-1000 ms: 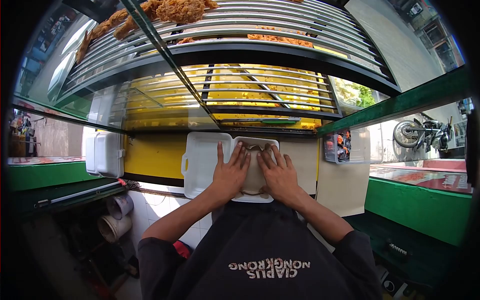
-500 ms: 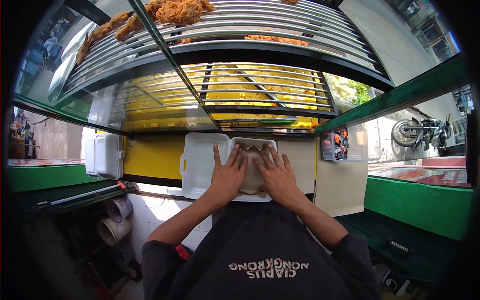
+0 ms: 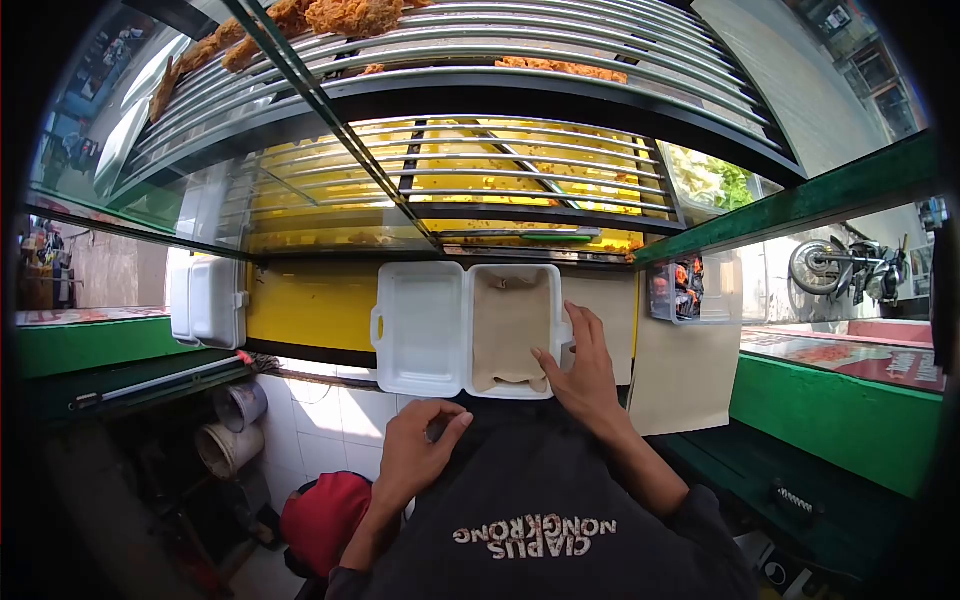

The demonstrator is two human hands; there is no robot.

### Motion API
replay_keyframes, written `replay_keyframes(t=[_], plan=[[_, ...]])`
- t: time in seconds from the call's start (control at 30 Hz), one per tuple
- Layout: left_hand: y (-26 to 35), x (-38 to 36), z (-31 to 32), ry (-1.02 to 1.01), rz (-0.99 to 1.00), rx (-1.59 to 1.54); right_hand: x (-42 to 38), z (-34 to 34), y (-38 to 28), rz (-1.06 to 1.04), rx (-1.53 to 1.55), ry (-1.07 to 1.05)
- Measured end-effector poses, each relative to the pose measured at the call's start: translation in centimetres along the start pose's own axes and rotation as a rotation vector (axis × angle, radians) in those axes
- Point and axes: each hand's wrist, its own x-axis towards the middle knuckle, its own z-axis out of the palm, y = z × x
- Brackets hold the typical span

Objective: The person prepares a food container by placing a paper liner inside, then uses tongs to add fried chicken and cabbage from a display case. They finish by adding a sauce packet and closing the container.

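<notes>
A white foam box (image 3: 421,330) lies open on the counter, its two halves side by side. Brown paper (image 3: 510,330) lines the right half, its edges curling at top and bottom. My right hand (image 3: 588,370) is at the box's right edge, fingers apart, with the thumb over the rim near the paper. Just below the box, in front of the dark shirt, my left hand (image 3: 428,443) is curled with thumb and fingertips close together; whether anything small is between them is too small to tell.
Above are metal racks (image 3: 540,100) with fried pieces (image 3: 355,15) behind glass. Closed foam boxes (image 3: 212,300) stand left. At right are a plastic container with packets (image 3: 690,290) and brown sheets (image 3: 685,375). Something red (image 3: 325,515) shows at lower left.
Both hands have come off the paper. My left hand moved down and left, below the box, and curled; my right hand shifted to the box's right edge. The red item now shows more.
</notes>
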Motion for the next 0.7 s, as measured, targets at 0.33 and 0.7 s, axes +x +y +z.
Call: replay_keyframes(t=[0.33, 0.7], plan=[[-6.5, 0.3, 6.7, 0.066, -0.336, -0.778, 1.8, 2.9, 0.1, 0.184, 0.309, -0.389], [-13.4, -0.4, 8.6, 0.434, -0.430, -0.916, 5.4, 2.3, -1.9, -0.371, -0.072, 0.006]])
